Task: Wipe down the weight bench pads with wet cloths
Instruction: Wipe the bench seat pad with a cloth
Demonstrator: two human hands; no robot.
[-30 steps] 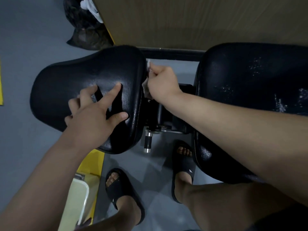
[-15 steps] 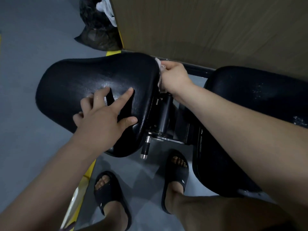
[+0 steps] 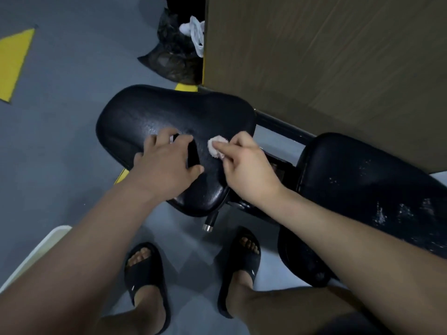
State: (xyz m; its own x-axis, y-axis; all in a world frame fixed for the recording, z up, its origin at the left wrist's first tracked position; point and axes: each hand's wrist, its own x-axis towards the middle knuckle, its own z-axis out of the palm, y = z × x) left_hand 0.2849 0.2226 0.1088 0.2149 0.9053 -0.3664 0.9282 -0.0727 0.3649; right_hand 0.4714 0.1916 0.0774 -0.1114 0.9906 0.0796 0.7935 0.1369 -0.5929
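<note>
Pinching a small white cloth (image 3: pixel 216 147) between thumb and curled fingers, your right hand (image 3: pixel 249 170) holds it down on the black seat pad (image 3: pixel 150 117). Just left of that grip, your left hand (image 3: pixel 167 160) lies flat on the same pad, fingers straight and spread, pressing the surface. Right of the grip, the longer back pad (image 3: pixel 367 184) shows white flecks.

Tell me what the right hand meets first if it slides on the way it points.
Likely more bare seat pad; the right hand and its cloth might graze the left hand.
</note>
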